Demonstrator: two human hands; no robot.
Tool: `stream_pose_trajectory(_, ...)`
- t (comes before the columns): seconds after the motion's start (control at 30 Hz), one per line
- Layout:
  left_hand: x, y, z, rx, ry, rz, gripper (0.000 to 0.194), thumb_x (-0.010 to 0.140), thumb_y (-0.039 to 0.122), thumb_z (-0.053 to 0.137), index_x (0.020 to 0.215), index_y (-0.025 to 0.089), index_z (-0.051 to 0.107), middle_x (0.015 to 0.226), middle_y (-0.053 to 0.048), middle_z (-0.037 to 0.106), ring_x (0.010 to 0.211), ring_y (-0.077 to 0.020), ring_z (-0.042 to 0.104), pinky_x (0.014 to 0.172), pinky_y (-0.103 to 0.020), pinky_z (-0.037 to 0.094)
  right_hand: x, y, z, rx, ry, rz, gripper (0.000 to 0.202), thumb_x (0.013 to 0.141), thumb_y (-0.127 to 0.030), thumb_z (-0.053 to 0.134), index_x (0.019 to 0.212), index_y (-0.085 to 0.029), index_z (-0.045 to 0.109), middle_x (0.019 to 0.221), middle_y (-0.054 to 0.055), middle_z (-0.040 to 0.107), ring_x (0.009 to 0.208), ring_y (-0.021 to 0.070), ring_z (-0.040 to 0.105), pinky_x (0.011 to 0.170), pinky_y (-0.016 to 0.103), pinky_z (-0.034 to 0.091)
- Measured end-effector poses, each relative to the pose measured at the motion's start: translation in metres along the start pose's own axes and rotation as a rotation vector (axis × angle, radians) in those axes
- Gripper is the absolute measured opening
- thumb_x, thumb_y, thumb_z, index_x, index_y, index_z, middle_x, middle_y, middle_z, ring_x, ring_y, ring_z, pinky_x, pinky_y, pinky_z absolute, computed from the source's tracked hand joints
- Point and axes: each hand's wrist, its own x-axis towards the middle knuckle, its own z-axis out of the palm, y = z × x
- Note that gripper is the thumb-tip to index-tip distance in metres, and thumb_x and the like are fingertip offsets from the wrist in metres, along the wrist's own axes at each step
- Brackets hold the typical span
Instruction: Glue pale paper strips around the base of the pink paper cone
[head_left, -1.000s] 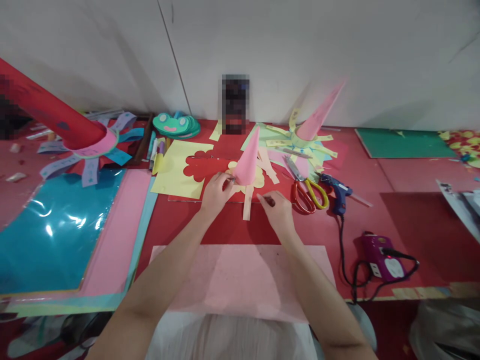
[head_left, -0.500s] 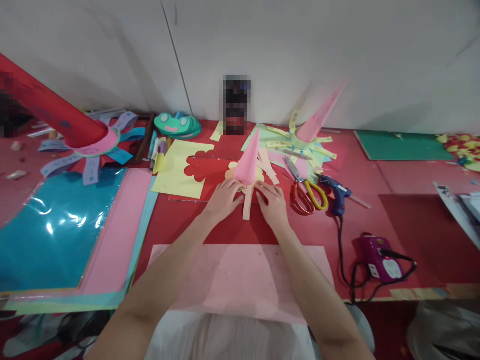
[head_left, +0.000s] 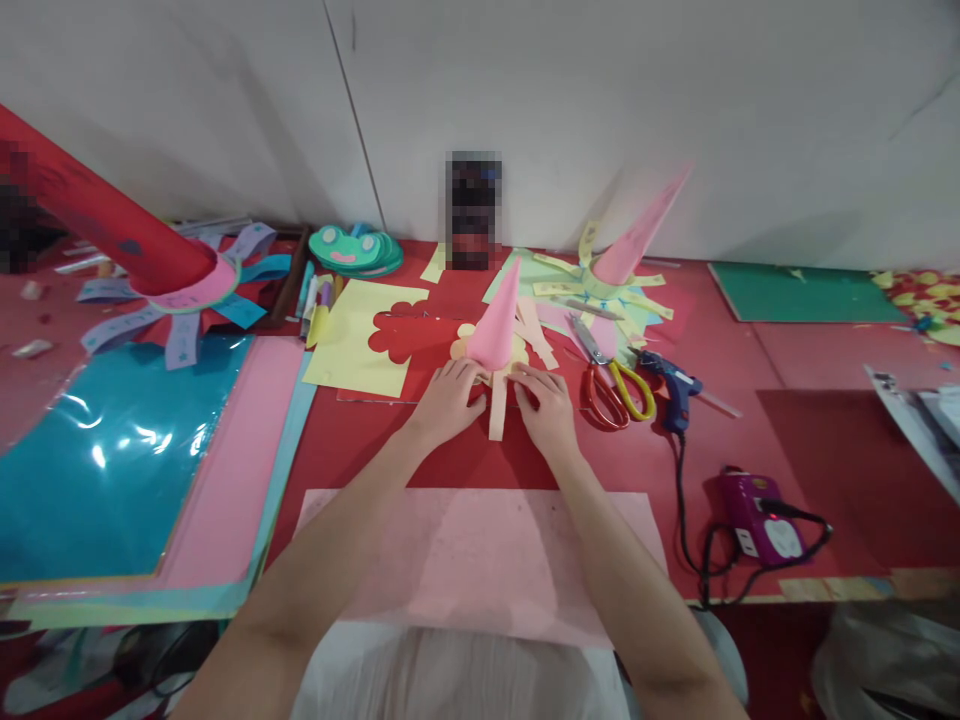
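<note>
A pink paper cone [head_left: 496,325] stands upright on a pale yellow scalloped paper base [head_left: 459,347] at the middle of the table. A narrow peach paper strip [head_left: 497,408] runs from the cone's foot toward me. My left hand [head_left: 450,402] is at the left of the cone's foot, its bent fingertips on the base's near edge. My right hand [head_left: 546,405] mirrors it on the right, fingertips pressed at the base beside the strip. Both hands have curled fingers, and what they pinch is too small to make out.
Scissors [head_left: 615,385], a blue glue gun [head_left: 675,385] and its cord with a purple power adapter [head_left: 761,520] lie at the right. A second pink cone [head_left: 641,235] stands behind. Blue and pink sheets [head_left: 127,460] and a red cone [head_left: 127,225] are at the left.
The lower end of the peach strip has shifted very slightly to the right. Both hands have stayed almost in place.
</note>
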Motion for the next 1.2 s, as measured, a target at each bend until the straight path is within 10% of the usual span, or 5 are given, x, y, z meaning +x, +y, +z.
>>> stream_pose_trajectory(0.57,0.002,0.0,-0.002,-0.032,-0.018,-0.029,0.02,0.084,0.016,0.051,0.103,0.022,0.05,0.107,-0.004,0.058,0.097,-0.0212,0.054,0.085,-0.035,0.042,0.0,-0.005,-0.009,0.193,0.067,0.245,0.026,0.086,-0.032,0.047,0.096,-0.019,0.066,0.1,0.01,0.069,0.092,0.0205,0.064,0.086,0.038,0.051)
stream_pose_trajectory(0.87,0.002,0.002,-0.003,-0.016,-0.032,-0.052,0.027,0.082,0.012,0.049,0.107,0.022,0.049,0.111,-0.005,0.058,0.102,-0.0222,0.053,0.087,-0.036,0.042,-0.027,-0.034,-0.023,0.523,-0.358,0.823,0.025,0.079,-0.042,0.056,0.087,-0.019,0.054,0.051,-0.002,0.06,0.041,0.0146,0.057,0.042,0.026,0.048)
stream_pose_trajectory(1.2,0.003,-0.001,-0.002,-0.055,-0.034,-0.069,0.027,0.08,0.01,0.047,0.104,0.021,0.048,0.11,-0.005,0.059,0.101,-0.0223,0.053,0.087,-0.038,0.042,-0.057,-0.061,0.013,-0.334,-0.032,0.026,0.013,0.083,-0.032,0.054,0.088,-0.021,0.051,0.102,0.011,0.06,0.09,0.0225,0.056,0.067,0.034,0.048)
